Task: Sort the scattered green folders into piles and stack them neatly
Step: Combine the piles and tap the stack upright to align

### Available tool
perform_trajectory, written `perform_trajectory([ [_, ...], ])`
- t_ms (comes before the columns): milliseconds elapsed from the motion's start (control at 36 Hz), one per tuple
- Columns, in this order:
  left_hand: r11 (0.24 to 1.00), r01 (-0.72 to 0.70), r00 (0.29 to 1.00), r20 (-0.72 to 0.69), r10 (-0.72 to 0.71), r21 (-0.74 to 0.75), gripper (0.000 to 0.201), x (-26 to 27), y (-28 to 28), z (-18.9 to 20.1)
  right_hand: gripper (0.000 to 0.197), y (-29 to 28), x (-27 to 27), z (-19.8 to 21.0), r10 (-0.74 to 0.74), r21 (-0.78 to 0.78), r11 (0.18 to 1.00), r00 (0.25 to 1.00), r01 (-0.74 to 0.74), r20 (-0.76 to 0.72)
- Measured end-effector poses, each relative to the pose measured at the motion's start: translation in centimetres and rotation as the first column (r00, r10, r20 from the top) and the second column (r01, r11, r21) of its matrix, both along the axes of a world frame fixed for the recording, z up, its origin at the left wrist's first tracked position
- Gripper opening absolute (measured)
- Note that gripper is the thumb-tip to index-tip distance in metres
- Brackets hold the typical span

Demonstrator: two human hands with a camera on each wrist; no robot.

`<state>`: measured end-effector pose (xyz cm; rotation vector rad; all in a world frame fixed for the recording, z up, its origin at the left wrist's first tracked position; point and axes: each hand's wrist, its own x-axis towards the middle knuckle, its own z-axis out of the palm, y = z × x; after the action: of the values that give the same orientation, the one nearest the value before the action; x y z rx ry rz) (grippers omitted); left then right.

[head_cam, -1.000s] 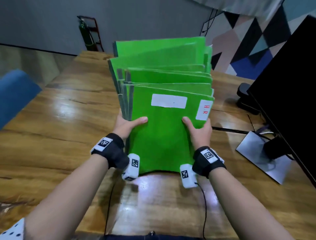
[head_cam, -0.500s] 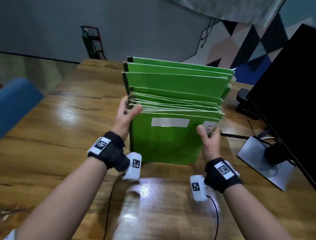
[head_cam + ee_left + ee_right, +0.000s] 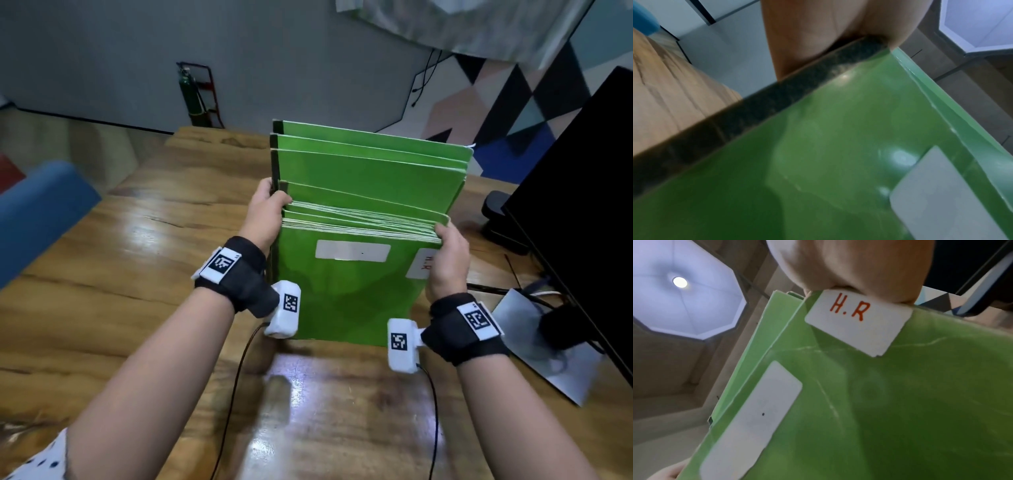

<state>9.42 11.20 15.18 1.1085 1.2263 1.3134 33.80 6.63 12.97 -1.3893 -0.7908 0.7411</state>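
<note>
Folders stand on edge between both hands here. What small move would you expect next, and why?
Probably a tap of the bundle down on the table to level it. The green folders stand upright, gripped at their sides by the left hand and right hand, yet the rear folders' top edges show well above the front ones.
</note>
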Motion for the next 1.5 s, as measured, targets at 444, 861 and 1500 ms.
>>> perform_trajectory([
  [444,0.997,0.070,0.998,0.000,-0.070,0.030,0.018,-0.1,-0.3,1.0,0.015,0.6,0.7,2.6,0.192,-0.021,0.981,0.978,-0.191,0.081],
  [861,0.999,-0.015,0.999,-0.029,0.017,0.041,0.045,-0.1,0.6,0.6,0.045,0.5,0.7,4.1,0.150,-0.026,0.989,0.947,-0.149,0.283],
  [1500,0.989,0.126,0.992,-0.010,-0.126,0.072,0.039,-0.5,-1.3,0.8,0.078,1.3,-2.9,8.8,0.201,-0.201,0.979,-0.001,-0.037,0.980],
])
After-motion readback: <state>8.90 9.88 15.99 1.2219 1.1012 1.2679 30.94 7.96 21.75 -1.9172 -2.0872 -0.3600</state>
